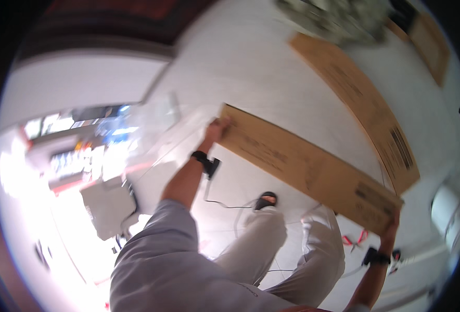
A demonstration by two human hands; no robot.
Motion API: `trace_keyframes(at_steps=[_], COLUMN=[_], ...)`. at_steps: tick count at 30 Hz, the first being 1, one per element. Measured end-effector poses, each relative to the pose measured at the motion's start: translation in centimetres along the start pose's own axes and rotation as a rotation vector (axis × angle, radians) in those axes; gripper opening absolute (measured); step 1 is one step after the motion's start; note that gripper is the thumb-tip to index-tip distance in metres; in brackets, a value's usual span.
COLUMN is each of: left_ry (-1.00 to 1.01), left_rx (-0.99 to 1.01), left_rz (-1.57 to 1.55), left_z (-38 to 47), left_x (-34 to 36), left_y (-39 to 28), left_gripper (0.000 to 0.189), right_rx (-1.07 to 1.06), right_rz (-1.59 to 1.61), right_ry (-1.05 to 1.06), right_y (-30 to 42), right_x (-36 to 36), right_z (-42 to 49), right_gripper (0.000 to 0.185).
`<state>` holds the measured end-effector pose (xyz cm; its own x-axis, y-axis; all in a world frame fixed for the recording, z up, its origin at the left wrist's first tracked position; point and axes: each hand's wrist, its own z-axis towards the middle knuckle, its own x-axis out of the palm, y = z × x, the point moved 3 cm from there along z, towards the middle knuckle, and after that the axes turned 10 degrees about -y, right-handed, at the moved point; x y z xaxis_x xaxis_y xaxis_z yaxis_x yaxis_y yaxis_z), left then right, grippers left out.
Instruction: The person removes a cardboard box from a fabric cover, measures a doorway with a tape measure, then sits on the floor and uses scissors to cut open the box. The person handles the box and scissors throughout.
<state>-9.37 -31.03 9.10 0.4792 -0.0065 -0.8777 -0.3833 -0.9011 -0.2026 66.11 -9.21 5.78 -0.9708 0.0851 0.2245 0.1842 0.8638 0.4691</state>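
A long, flat cardboard box (308, 167) is held in front of my legs, slanting from upper left to lower right. My left hand (218, 130) grips its upper left end, and my right hand (392, 224) grips the lower right end. The fingers are partly hidden and slightly blurred. Dark print shows on the box's face. Beyond it, a second long cardboard box (355, 93) lies on the pale floor. Both wrists wear black bands with small devices.
Red-handled pliers or cutters (355, 240) lie on the floor near my right foot. A thin cable (226, 205) runs by my left foot. A white bin-like container (446, 214) stands at right, a crumpled grey-green covering (339, 19) lies at the top, and a grey seat (109, 208) is at left.
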Motion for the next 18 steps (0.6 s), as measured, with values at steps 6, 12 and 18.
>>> trace_keyframes(at_steps=[6, 12, 18], left_ry=[-0.116, -0.257, -0.467], left_rx=[-0.467, -0.676, -0.898], left_rz=[-0.468, -0.805, -0.871], left_z=[-23.4, -42.4, -55.2], left_x=[-22.5, -35.1, -36.5], left_y=[8.1, 17.6, 29.5], left_gripper=[0.073, 0.074, 0.075], right_rx=[0.048, 0.091, -0.041], right_rz=[-0.153, -0.399, -0.645], right_ry=[0.054, 0.106, 0.298], right_y=[8.4, 12.1, 12.6], right_x=[6.9, 24.1, 43.5], right_z=[-17.5, -29.2, -40.1], right_gripper=[0.069, 0.068, 0.067])
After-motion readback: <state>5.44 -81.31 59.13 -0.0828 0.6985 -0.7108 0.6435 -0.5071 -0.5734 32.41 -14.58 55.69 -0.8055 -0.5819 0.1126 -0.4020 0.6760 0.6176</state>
